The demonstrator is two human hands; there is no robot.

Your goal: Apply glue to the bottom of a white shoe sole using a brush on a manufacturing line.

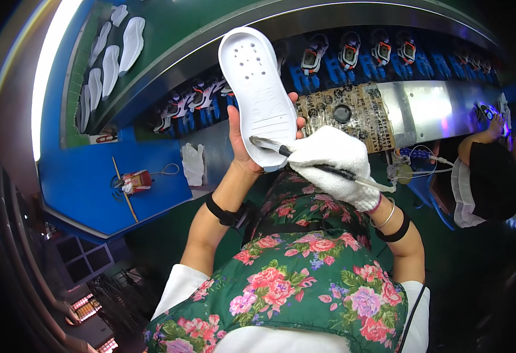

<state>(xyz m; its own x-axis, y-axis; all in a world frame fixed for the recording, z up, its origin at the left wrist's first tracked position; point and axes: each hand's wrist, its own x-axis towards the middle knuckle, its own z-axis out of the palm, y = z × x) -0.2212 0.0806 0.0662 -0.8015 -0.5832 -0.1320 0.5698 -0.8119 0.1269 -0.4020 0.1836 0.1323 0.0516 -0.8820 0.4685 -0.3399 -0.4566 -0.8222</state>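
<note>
While the left hand [243, 157] clamps the white sole [259, 85] before the floral apron [281, 285], the gloved right hand [331, 160], gripping a brush [269, 145], should stroke its heel lightly, evenly.

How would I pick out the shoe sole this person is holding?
From the flowered green apron, look up to the bare left hand. It holds the white sole; unlike the white pieces lying at upper left, this one has a brush over its lower end.

Green floral apron [296, 276], white sleeves [178, 288], black armbands [220, 214], white knit glove [331, 160]
</note>
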